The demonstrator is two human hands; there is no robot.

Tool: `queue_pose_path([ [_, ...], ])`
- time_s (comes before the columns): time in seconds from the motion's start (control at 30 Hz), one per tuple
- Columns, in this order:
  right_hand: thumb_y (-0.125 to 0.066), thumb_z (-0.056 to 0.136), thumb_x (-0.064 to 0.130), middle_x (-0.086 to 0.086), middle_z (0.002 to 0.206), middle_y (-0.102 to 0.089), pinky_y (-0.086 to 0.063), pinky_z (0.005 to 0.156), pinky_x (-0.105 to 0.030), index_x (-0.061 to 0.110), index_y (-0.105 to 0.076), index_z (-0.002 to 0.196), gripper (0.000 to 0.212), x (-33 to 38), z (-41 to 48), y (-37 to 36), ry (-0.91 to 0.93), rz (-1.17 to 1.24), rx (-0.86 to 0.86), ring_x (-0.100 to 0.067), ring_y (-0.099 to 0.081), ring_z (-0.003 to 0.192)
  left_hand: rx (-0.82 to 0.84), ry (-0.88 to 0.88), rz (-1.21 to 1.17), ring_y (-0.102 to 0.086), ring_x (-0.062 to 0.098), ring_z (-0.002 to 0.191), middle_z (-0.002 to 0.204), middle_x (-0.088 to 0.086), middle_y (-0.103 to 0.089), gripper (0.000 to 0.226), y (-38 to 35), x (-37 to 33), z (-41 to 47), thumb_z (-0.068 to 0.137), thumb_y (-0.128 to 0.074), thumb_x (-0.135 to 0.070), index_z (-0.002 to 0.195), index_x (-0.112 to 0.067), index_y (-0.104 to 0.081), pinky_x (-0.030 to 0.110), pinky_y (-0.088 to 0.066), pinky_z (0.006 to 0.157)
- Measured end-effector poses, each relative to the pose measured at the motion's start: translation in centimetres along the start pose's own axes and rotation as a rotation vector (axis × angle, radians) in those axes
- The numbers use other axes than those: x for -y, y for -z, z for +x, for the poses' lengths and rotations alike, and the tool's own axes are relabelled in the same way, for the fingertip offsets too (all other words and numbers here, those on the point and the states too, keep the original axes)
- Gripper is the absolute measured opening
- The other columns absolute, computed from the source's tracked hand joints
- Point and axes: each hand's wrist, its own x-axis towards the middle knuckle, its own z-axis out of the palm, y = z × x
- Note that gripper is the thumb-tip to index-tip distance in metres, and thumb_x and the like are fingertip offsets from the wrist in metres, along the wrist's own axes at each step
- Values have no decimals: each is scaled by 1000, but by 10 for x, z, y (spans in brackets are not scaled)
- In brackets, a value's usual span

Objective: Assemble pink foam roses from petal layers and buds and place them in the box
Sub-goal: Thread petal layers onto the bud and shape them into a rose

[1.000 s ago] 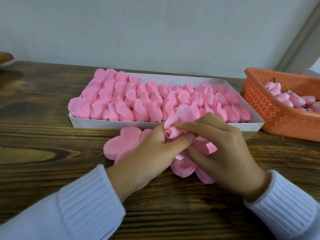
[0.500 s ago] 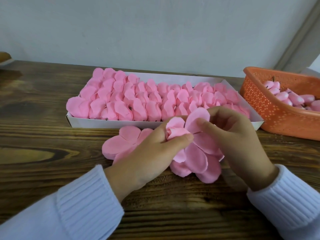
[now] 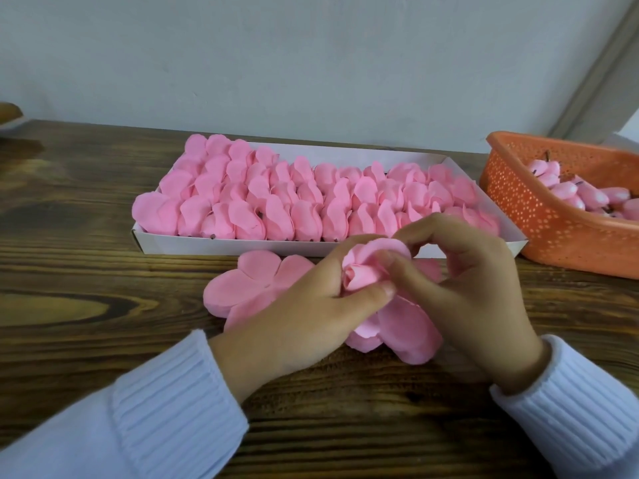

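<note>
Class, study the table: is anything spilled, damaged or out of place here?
Nothing looks spilled or damaged. The roses at the white box's left end overhang its rim slightly; otherwise nothing stands out.

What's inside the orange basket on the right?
Pink foam buds, piled loosely, a few dark stems showing. The near wall of the basket hides the lower ones; the frame edge cuts off the rest.

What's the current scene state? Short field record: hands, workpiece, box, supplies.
left hand: grips the half-built rose at its bud
right hand: pinches a petal against the bud
rose: in front of the box, lower petals spread
box: white, mostly full of pink roses
petal layer: flat on table, partly under left hand
basket: orange, at right, holds buds
</note>
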Motion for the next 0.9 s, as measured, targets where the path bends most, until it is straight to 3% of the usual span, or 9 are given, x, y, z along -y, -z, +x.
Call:
queue_pose_path([
  [0.1, -69, 85, 15, 5, 80, -68, -48, 72, -26, 17, -69, 87, 3, -2, 0, 2, 8, 82, 50, -14, -64, 78, 16, 0, -16, -60, 1, 110, 113, -10, -69, 24, 1, 1, 0, 99, -50, -21, 120, -28, -59, 20, -46, 98],
  [0.23, -61, 84, 23, 9, 100, -66, -48, 86, -42, 24, -62, 101, 18, -8, 2, 4, -59, 241, 97, -20, -62, 98, -22, -9, -76, -64, -5, 96, 98, -19, -71, 22, 1, 2, 1, 94, -50, -31, 98, -43, -68, 11, -47, 80],
  [0.3, -64, 80, 27, 8, 107, -61, -45, 91, -41, 27, -56, 109, 31, -9, 3, 4, -87, 269, 165, -19, -58, 104, -41, 2, -129, -66, 1, 95, 97, -12, -73, 21, 1, 3, 1, 90, -49, -36, 93, -41, -69, 15, -50, 81],
  [0.4, -72, 75, 30, 7, 109, -58, -47, 91, -32, 26, -52, 117, 47, -9, 2, 2, -110, 261, 229, -18, -58, 103, -82, 95, -267, -69, 15, 99, 99, 1, -74, 32, 2, 7, 1, 82, -56, -47, 97, -24, -71, 34, -51, 93],
  [0.47, -78, 73, 29, 9, 108, -59, -46, 89, -24, 23, -52, 118, 52, -9, 1, -1, -97, 217, 215, -15, -58, 102, -101, 135, -274, -70, 13, 93, 93, 1, -75, 40, 3, 9, 2, 77, -59, -54, 95, -21, -72, 31, -53, 87],
  [0.57, -80, 70, 25, 12, 104, -59, -45, 88, -19, 25, -51, 120, 58, -8, 0, -3, -98, 173, 166, -11, -58, 100, -103, 169, -261, -67, 24, 106, 105, 9, -73, 41, 1, 10, 3, 77, -58, -55, 97, -21, -71, 48, -48, 99],
  [0.7, -80, 71, 30, 9, 98, -65, -51, 78, -23, 33, -47, 122, 61, -6, -1, -3, -142, 222, 181, -14, -63, 91, -107, 161, -235, -65, 21, 110, 108, 3, -73, 44, 1, 11, 3, 70, -59, -65, 97, -32, -70, 49, -44, 101],
  [0.8, -80, 72, 25, 6, 98, -67, -55, 79, -31, 34, -47, 123, 61, -4, -1, -3, -184, 259, 185, -16, -65, 92, -115, 152, -210, -65, 19, 109, 106, -1, -73, 46, 0, 11, 3, 67, -57, -69, 97, -36, -69, 47, -45, 101],
  [0.9, -78, 73, 24, 6, 96, -69, -54, 78, -27, 34, -47, 121, 58, -3, -1, -2, -210, 284, 182, -14, -67, 92, -99, 125, -202, -64, 15, 110, 109, -3, -72, 31, 0, 10, 3, 76, -57, -61, 98, -42, -69, 45, -46, 101],
])
